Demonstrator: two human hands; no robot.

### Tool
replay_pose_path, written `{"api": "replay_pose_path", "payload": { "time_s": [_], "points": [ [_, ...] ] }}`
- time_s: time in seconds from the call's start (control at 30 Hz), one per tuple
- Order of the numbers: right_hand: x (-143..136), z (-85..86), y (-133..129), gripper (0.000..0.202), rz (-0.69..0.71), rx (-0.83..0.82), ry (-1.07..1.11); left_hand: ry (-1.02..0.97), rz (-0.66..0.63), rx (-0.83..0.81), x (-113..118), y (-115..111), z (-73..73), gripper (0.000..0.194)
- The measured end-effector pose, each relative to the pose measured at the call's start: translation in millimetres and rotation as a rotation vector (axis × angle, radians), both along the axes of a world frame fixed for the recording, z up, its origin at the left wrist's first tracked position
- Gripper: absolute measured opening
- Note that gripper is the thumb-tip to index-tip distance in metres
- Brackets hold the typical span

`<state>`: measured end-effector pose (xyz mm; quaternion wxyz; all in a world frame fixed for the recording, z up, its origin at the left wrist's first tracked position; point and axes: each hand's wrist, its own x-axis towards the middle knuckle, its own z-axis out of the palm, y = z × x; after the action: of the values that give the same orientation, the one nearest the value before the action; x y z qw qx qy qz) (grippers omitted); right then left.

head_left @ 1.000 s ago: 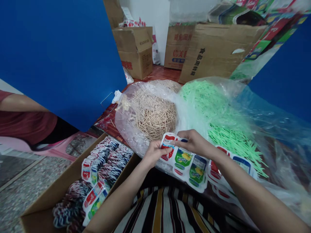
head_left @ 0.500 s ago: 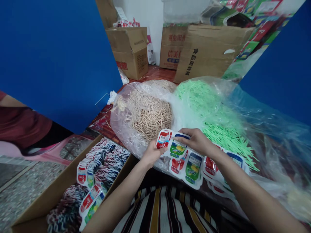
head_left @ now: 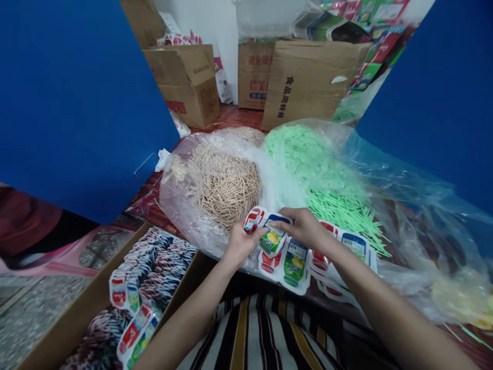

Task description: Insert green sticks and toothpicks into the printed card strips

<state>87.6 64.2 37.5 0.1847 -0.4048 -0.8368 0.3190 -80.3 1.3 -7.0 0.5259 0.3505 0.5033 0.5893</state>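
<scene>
My left hand (head_left: 242, 242) is closed on the left end of a double candy pack (head_left: 271, 242), its thumb lying across the front. The pack has a red cola-bottle half and a green-and-blue half marked Sprite. At its other end my right hand (head_left: 302, 225) pinches the upper edge with the fingers over the blue part. Just under the held pack lies another double pack (head_left: 296, 264), flat at the table edge. More packs (head_left: 356, 245) lie beneath my right forearm, partly hidden by it.
A pile of beige sticks (head_left: 233, 185) and one of bright green sticks (head_left: 342, 205) sit in clear plastic bags beyond my hands. At lower left stands a carton (head_left: 82, 298) with rows of packs. Cardboard boxes (head_left: 311, 82) stand behind, between blue panels (head_left: 77, 77).
My left thumb has slid further right over the front of the pack, covering more of the red half. Both hands keep hold of it. The view has shifted slightly right.
</scene>
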Motion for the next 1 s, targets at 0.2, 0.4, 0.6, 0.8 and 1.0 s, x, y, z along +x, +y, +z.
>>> {"api": "replay_pose_path", "payload": {
  "time_s": [0.2,0.4,0.6,0.8,1.0],
  "points": [
    [3,-8.6,-2,0.043,-0.035,0.030,0.011,-0.004,0.000,-0.022,6,3,-7.3,0.025],
    [9,-11.0,-3,0.044,-0.067,-0.004,0.072,-0.010,-0.059,0.021,11,1,-10.3,0.021],
    [15,-10.4,-6,0.042,-0.070,0.008,0.119,-0.049,-0.128,-0.021,16,1,-4.3,0.024],
    [16,-12.3,-9,0.037,-0.074,-0.006,0.160,-0.063,-0.113,-0.015,23,4,-3.1,0.021],
    [42,2.8,-6,0.057,-0.135,-0.038,0.352,-0.007,-0.083,-0.045,20,3,-7.1,0.020]
  ]
}}
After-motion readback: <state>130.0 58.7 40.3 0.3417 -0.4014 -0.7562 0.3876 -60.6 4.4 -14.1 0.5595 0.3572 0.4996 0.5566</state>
